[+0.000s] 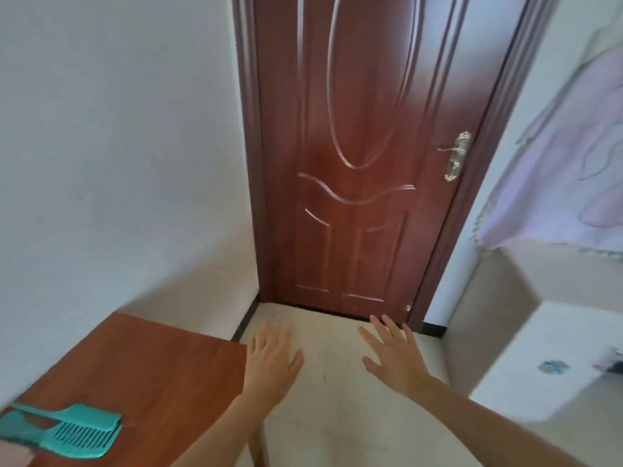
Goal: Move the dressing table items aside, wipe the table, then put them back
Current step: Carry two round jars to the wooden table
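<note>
The dressing table (pixel 141 372) is showing as a reddish-brown wooden top, its bare surface running up to the white wall; its right edge is lying just left of the empty left hand (pixel 271 357), whose fingers are spreading flat over the pale floor beyond the table. A teal comb (pixel 72 429) — wide-toothed, with a cut-out handle — is lying flat near the table's front corner, well to the left of and nearer than that hand; its teeth are pointing toward the front edge.
</note>
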